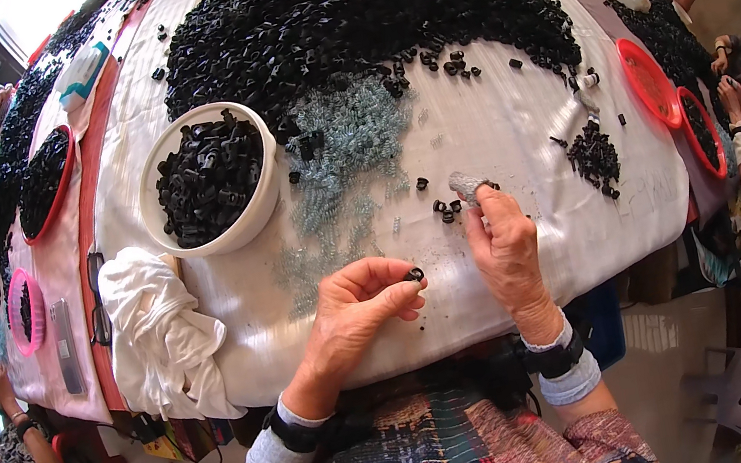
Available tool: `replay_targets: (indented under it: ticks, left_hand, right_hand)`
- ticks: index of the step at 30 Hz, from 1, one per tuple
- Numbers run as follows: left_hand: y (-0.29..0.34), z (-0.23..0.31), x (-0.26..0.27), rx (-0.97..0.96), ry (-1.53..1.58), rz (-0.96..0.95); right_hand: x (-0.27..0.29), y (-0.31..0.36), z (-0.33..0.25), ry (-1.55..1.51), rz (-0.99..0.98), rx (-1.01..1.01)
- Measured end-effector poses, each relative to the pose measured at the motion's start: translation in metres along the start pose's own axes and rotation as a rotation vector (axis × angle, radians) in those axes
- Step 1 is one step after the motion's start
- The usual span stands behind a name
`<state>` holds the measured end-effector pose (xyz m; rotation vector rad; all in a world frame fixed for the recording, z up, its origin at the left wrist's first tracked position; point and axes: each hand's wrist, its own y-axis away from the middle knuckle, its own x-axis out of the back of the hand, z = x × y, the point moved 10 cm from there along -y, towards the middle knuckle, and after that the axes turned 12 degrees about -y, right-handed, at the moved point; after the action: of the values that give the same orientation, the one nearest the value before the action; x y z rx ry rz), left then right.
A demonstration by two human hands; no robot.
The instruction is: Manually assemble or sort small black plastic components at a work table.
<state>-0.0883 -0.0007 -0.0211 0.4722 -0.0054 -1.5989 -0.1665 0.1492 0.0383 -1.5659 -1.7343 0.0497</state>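
Note:
My left hand (355,312) is closed in a pinch, thumb and forefinger gripping a small ring-like black plastic part (414,274) above the table's near edge. To its right, my right hand (504,243) has its fingers curled in; a wrapped greyish tip (464,183) shows at its far end, with a dark bit beside it. Whether that hand grips a part is hidden by the fingers. A few loose black parts (448,208) lie just left of it. Beyond my left hand, small pale coil springs (343,142) spread in a loose heap.
A large mound of black plastic parts (354,26) covers the far cloth. A white bowl (269,195) of black pieces stands left, beside a crumpled white cloth (160,328). Smaller black pieces (593,157) lie right. Other people sit at side tables with red trays (650,83).

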Motion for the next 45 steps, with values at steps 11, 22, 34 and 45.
replay_targets:
  ticks: [11,22,34,45]
  left_hand:
    - [-0.001,-0.001,0.0,0.015,0.02,-0.031]
    - [0.002,-0.001,0.001,-0.02,0.033,0.016]
    - [0.007,0.004,0.0,-0.072,-0.067,0.1]
    - [0.007,-0.001,0.001,-0.084,-0.097,0.127]
  right_hand:
    - [-0.012,-0.006,0.009,0.089,-0.024,-0.041]
    - [-0.011,0.002,-0.016,0.215,-0.012,0.111]
    - [-0.005,0.025,-0.053,-0.486,0.028,-0.044]
    - [-0.005,0.026,-0.063,-0.351,0.001,0.098]
